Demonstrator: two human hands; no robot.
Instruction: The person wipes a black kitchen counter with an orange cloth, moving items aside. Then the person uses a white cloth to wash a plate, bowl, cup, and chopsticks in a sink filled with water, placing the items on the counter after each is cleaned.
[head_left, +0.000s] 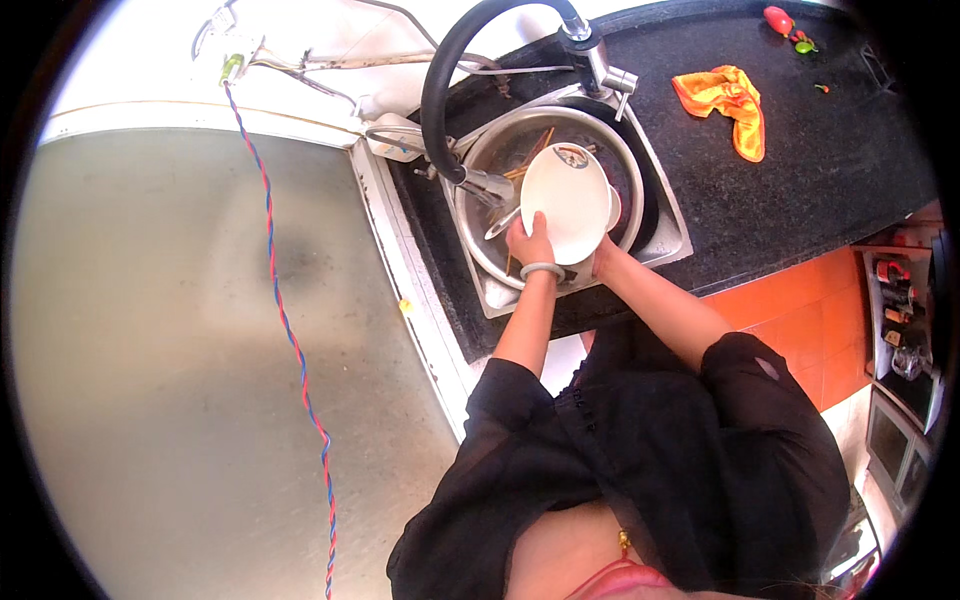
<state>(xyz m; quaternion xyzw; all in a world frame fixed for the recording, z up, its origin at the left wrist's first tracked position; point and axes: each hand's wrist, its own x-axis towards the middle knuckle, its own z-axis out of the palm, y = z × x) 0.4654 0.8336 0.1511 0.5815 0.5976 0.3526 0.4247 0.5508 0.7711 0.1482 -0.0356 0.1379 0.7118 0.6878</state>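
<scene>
A white plate (566, 206) with a printed patch near its far rim is tilted above a round metal basin (628, 135). My left hand (529, 241) holds its left lower edge, thumb on the face. At the plate's lower right edge is my right hand (601, 255), its fingers hidden behind the plate. Another white dish (616, 208) shows partly behind it. Chopsticks (516, 172) and a metal utensil (501, 223) lie in the basin, which sits in a steel sink (673, 240). The black faucet's metal spray head (487, 187) hangs just left of the plate.
An orange cloth (724, 101) lies on the black stone counter (810, 165), with a red pepper or tomato (778, 21) and a small green one (805, 47) farther back. Left of the sink are a white bottle (395, 138), a frosted panel (225, 300) and a twisted red-blue cord (283, 319).
</scene>
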